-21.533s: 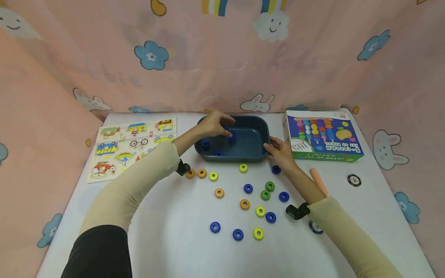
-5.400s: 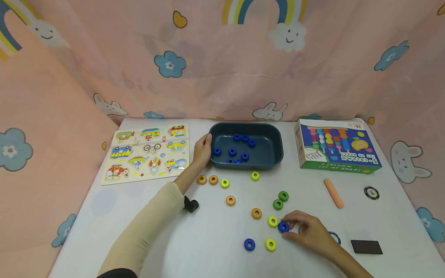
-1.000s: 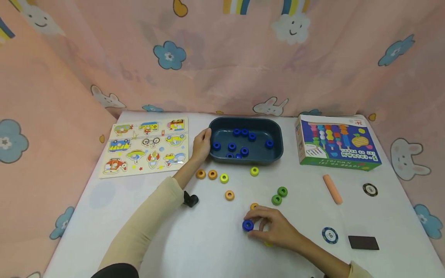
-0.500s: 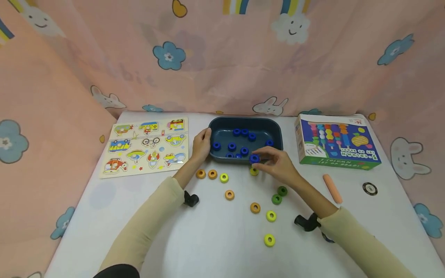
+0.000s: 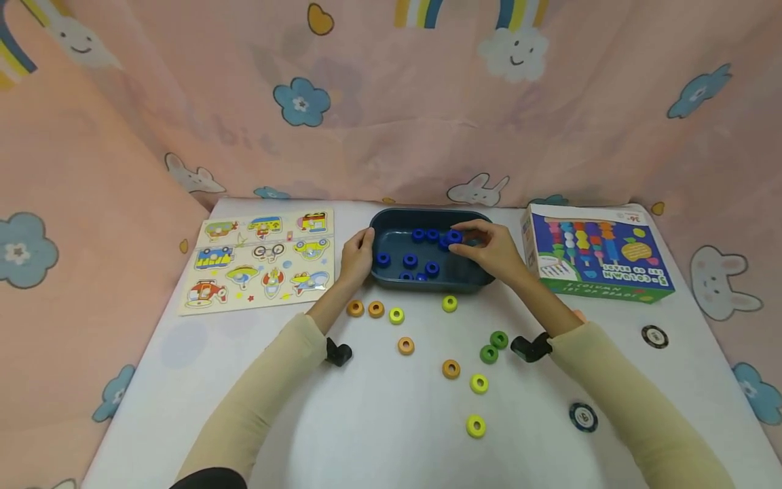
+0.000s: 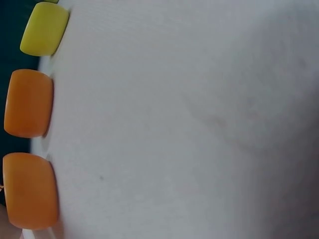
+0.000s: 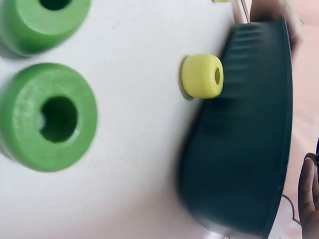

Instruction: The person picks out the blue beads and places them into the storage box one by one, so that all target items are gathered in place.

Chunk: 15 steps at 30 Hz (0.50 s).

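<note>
A dark blue-green tray point(image 5: 464, 286) stands at the back middle of the table with several blue beads point(image 5: 410, 261) in it. My left hand point(image 5: 357, 258) grips its left end, thumb at the rim. Between the thumb and fingers of my right hand point(image 5: 491, 252) is a ring-shaped blue bead point(image 5: 454, 236), held over the right half of the tray. That hand covers part of the inside. The right wrist view shows the tray wall point(image 7: 244, 134) and, at the edge, some fingers point(image 7: 308, 186).
Before the tray lie orange beads point(image 5: 406, 346), yellow beads point(image 5: 479, 384) and two green beads point(image 5: 489, 354). A picture board point(image 5: 256, 261) is at left, a bead-set box point(image 5: 601, 255) at right. Two round chips point(image 5: 655, 336) lie right; my sleeve mostly hides a peach stick.
My right hand has carried the blue bead from the table's front to over the tray. My left hand stays at the tray's left end. Earlier, several blue beads lay on the table.
</note>
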{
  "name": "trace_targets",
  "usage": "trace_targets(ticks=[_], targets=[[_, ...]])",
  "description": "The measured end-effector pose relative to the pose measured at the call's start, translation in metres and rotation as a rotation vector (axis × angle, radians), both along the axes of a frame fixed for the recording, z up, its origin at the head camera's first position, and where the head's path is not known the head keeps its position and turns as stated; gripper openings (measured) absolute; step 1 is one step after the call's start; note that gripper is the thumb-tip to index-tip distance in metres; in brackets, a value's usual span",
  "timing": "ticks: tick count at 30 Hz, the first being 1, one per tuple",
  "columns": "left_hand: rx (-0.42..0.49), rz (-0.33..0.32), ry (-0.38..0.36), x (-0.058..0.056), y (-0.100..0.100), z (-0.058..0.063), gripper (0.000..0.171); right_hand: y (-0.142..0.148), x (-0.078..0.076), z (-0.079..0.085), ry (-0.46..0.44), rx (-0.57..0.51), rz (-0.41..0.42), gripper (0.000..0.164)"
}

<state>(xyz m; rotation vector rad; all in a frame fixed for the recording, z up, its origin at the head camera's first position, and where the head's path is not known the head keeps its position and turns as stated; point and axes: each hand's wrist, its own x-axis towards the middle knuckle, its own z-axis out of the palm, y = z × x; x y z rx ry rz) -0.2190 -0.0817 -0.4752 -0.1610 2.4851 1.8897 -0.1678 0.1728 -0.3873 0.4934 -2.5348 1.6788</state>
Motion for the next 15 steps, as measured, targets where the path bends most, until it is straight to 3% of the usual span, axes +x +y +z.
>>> trace_targets(ticks=[9, 15], targets=[[-0.034, 0.007, 0.035, -0.001, 0.001, 0.002, 0.051, 0.0, 0.0, 0.006, 0.016, 0.027, -0.054, 0.033], [-0.046, -0.011, 0.033, -0.001, -0.001, 0.002, 0.051, 0.007, -0.001, -0.011, 0.034, 0.056, -0.05, 0.031]])
